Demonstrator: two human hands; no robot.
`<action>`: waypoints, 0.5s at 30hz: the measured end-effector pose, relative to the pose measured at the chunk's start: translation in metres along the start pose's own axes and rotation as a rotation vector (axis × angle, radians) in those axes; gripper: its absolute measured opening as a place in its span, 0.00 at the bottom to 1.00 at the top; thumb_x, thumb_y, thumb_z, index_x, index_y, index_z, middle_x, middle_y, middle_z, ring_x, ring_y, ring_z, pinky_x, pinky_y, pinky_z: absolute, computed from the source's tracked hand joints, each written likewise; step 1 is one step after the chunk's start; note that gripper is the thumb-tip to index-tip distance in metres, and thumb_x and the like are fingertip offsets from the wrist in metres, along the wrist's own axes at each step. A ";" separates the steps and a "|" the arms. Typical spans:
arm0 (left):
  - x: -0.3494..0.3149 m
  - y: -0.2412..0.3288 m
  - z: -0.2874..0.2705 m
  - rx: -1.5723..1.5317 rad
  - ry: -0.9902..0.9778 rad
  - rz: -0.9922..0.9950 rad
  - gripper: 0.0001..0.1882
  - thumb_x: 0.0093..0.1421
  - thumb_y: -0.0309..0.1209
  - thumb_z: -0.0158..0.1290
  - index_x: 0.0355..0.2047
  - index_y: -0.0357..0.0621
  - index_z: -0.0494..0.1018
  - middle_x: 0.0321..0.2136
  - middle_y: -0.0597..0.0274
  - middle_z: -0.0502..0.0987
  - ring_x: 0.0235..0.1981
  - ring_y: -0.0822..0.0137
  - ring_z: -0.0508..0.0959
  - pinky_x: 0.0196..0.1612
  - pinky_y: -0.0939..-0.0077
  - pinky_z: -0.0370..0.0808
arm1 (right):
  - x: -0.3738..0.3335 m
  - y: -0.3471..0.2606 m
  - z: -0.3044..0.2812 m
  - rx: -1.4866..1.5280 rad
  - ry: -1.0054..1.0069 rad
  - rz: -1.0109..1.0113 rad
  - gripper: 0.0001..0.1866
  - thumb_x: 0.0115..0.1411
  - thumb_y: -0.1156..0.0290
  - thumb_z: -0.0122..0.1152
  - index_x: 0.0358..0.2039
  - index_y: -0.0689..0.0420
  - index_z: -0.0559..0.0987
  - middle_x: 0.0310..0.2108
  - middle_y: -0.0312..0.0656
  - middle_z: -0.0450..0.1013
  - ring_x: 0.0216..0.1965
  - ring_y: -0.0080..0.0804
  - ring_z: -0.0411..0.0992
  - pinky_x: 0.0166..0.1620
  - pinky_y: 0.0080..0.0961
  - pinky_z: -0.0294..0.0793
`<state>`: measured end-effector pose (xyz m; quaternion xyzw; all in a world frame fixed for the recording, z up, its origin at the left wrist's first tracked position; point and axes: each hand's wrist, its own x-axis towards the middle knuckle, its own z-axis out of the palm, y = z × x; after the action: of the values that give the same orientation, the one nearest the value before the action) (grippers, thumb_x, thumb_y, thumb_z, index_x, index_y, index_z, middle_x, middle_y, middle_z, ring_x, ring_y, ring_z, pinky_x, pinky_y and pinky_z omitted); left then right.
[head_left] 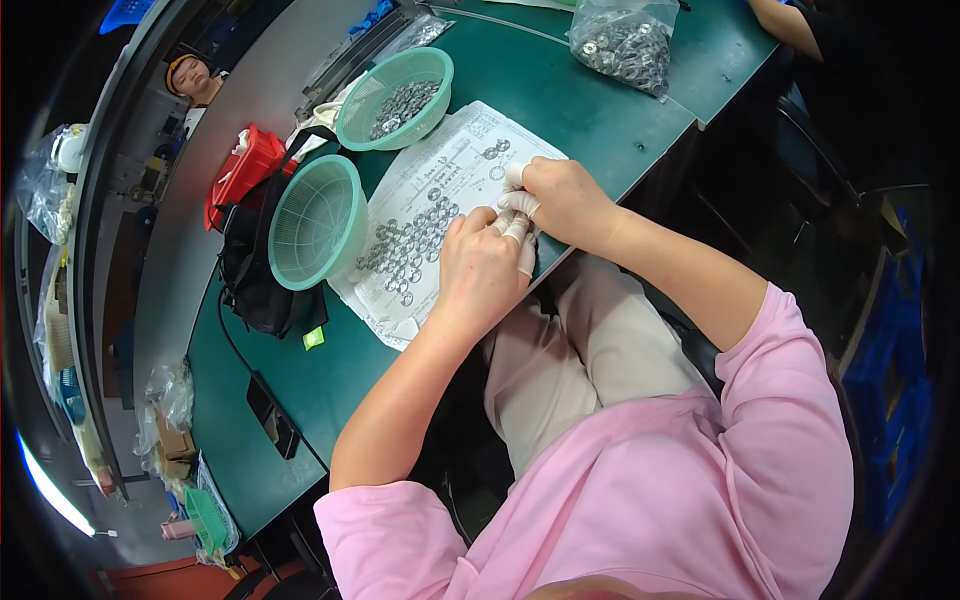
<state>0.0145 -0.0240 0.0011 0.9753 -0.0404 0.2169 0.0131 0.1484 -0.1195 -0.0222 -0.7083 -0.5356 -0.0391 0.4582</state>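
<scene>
My left hand and my right hand meet above the near edge of a printed paper sheet. White covers sit on several fingertips. The fingers of both hands are bent and pressed together; whatever they pinch is hidden or too small to name. Beside my left hand, many small round shiny metal parts lie spread in a cluster on the sheet. A few more metal parts lie on it farther off, near my right hand.
A green mesh basket stands left of the sheet; another green basket behind it holds grey metal parts. A clear bag of metal parts is at the far right. A black bag, red bin and phone-like black device are on the left.
</scene>
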 end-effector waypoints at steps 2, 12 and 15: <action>0.004 0.003 -0.001 0.006 0.054 0.007 0.07 0.45 0.26 0.55 0.26 0.38 0.78 0.17 0.56 0.76 0.31 0.58 0.75 0.36 0.66 0.68 | 0.000 -0.003 0.000 -0.018 0.023 0.027 0.06 0.51 0.71 0.62 0.28 0.60 0.76 0.25 0.48 0.74 0.29 0.45 0.73 0.33 0.35 0.72; 0.009 0.008 0.000 0.035 0.097 0.005 0.03 0.43 0.26 0.54 0.20 0.39 0.76 0.15 0.58 0.73 0.27 0.61 0.73 0.32 0.67 0.66 | -0.003 0.002 -0.002 0.077 -0.002 0.006 0.06 0.53 0.69 0.60 0.29 0.58 0.76 0.27 0.47 0.74 0.31 0.47 0.73 0.33 0.37 0.72; 0.011 0.009 -0.004 0.037 0.034 -0.003 0.03 0.44 0.26 0.54 0.19 0.39 0.76 0.15 0.57 0.74 0.26 0.61 0.73 0.33 0.67 0.66 | -0.005 0.000 0.001 -0.054 0.049 -0.087 0.06 0.51 0.72 0.62 0.28 0.59 0.76 0.25 0.47 0.74 0.28 0.45 0.73 0.31 0.34 0.72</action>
<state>0.0220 -0.0332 0.0101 0.9716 -0.0347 0.2339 -0.0037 0.1461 -0.1226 -0.0254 -0.6953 -0.5533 -0.0907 0.4497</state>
